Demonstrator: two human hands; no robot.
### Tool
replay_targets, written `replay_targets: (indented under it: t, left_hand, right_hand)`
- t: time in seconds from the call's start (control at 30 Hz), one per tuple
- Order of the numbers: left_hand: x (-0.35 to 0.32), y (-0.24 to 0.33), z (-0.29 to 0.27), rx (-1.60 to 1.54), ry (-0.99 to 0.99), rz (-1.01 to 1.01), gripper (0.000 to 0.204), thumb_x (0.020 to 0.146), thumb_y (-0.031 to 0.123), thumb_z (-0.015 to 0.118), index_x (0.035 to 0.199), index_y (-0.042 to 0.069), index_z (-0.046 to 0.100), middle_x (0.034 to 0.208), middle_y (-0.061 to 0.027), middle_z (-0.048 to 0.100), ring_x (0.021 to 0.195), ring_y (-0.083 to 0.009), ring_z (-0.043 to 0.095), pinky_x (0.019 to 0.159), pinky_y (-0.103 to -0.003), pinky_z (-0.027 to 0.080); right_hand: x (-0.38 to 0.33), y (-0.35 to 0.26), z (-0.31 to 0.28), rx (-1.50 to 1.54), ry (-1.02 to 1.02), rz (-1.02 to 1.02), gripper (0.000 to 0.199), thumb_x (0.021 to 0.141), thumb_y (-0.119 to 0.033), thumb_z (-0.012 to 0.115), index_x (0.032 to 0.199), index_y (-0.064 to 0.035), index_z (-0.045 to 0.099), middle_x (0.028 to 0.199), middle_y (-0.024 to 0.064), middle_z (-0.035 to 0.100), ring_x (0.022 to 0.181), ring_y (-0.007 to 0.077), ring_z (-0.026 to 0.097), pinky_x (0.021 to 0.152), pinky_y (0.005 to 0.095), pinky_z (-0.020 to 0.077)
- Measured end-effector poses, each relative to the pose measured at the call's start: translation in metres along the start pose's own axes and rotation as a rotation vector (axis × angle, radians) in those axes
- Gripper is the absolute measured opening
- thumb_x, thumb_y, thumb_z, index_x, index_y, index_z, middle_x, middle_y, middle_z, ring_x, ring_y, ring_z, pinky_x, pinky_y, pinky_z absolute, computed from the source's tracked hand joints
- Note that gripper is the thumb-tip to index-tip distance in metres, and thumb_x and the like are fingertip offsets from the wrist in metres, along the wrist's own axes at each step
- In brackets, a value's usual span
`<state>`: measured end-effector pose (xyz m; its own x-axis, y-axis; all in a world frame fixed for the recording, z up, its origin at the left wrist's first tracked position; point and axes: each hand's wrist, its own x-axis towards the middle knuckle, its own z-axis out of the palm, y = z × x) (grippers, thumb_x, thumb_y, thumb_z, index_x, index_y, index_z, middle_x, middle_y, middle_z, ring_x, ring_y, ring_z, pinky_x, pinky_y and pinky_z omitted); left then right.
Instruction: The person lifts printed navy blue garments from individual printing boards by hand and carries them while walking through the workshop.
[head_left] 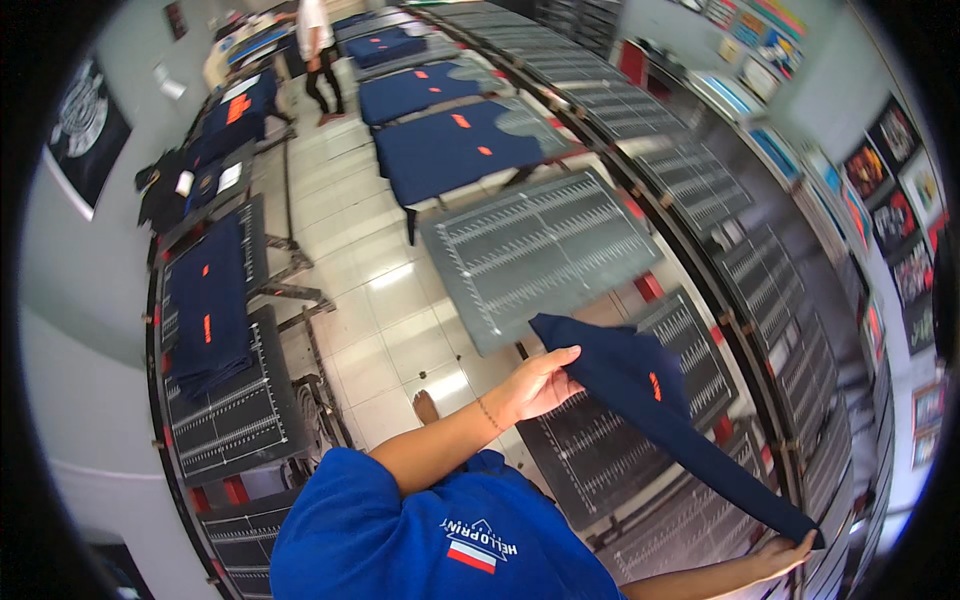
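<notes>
Stretched between my two hands is a navy fabric piece (pixel 680 430) with a small orange print. My left hand (pixel 545 385) grips its near-left end between thumb and fingers. At the far right end of the cloth, my right hand (pixel 785 556) has its fingers closed on the narrow tip. Below the fabric lies a dark board (pixel 580 460) with white ruler marks, partly covered by the cloth. A bare grey board (pixel 540 250) with similar marks is just beyond my left hand.
Navy fabric panels (pixel 450 150) with orange prints lie on boards farther up the row. Along the left, another board (pixel 235 410) carries navy fabric (pixel 208 290). A metal rail (pixel 690 240) runs beside the boards on the right. A person (pixel 318 60) stands in the tiled aisle (pixel 350 250).
</notes>
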<state>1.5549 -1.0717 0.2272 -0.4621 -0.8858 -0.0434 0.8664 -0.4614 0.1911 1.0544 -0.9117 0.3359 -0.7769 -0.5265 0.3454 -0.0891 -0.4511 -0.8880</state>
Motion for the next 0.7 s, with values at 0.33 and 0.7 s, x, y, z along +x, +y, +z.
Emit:
replay_targets:
  t: [0.33,0.7]
  left_hand:
    - [-0.302,0.254,-0.030,0.173,0.108,0.798,0.051,0.089,0.026,0.062,0.129,-0.001,0.047,0.127,-0.0157,0.055,0.118,-0.0283,0.053,0.105,-0.045,0.037]
    - [-0.528,0.360,-0.017,0.306,0.788,2.083,0.031,0.093,0.028,0.057,0.112,0.003,0.057,0.110,-0.0111,0.062,0.105,-0.0246,0.056,0.093,-0.040,0.043]
  right_hand:
    - [-0.122,-0.009,0.517,0.224,-0.426,-0.111,0.047,0.082,-0.022,0.063,0.123,-0.0007,0.054,0.125,0.0162,0.054,0.116,0.0256,0.050,0.103,0.0434,0.0346]
    - [-0.598,-0.032,0.992,0.598,-1.510,0.600,0.056,0.079,-0.005,0.066,0.131,-0.0073,0.047,0.113,0.0083,0.057,0.086,0.0150,0.054,0.071,0.0299,0.0422]
